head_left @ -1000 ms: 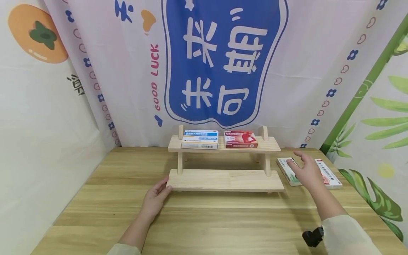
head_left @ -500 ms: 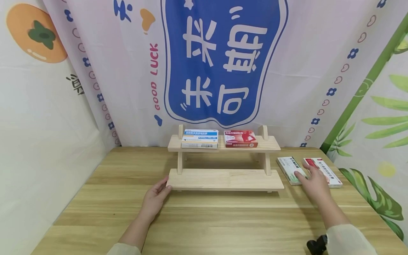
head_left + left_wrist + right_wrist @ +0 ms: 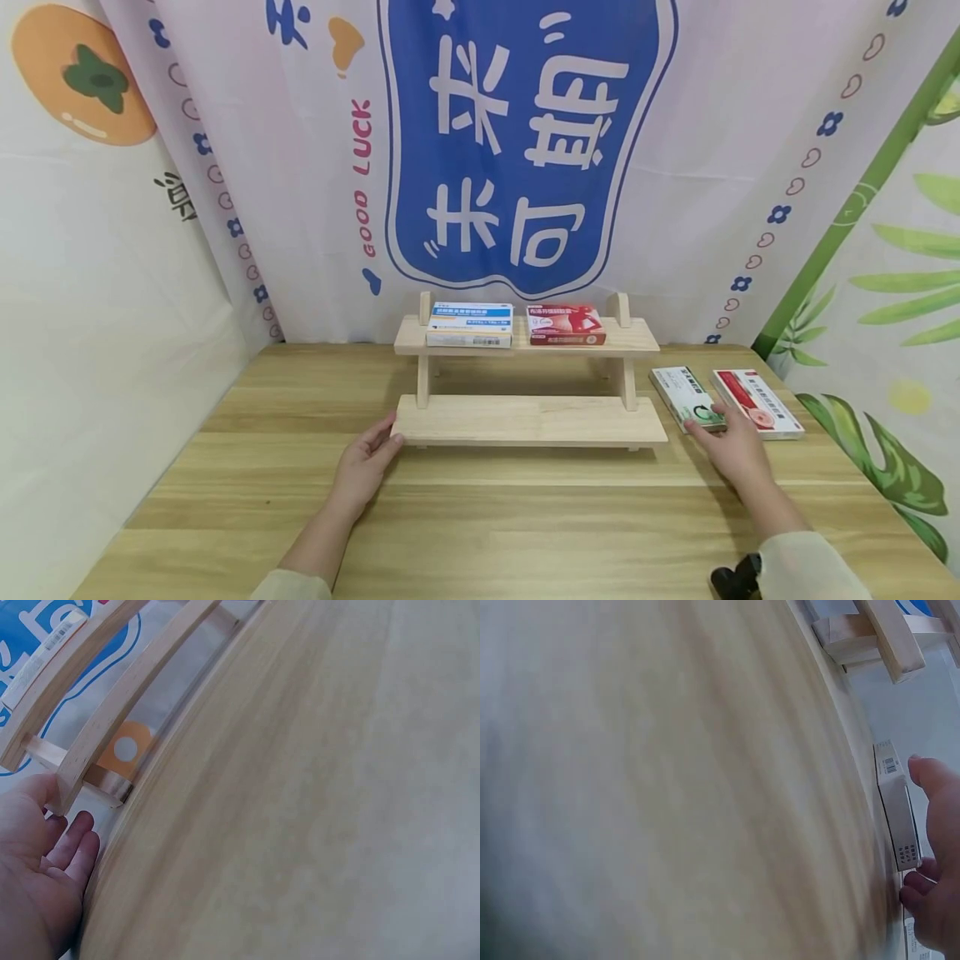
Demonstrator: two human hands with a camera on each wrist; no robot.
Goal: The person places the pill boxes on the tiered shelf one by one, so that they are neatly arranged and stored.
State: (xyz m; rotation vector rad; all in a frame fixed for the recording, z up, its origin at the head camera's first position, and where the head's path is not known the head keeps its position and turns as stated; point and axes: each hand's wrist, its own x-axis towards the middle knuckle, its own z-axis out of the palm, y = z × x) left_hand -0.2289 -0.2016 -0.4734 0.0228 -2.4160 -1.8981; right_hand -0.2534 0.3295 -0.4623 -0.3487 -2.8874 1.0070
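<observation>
Head view: left hand (image 3: 363,467) on 2-tier shelf (image 3: 529,419)

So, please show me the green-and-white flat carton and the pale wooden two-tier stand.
Green-and-white flat carton (image 3: 685,395), head view: its printed top face.
Pale wooden two-tier stand (image 3: 531,418), head view: its lower shelf.

Shelf (image 3: 525,419), two boxes (image 3: 681,393) on table (image 3: 525,525)

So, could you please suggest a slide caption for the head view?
Left hand holding the shelf, right hand at the green box.
</observation>
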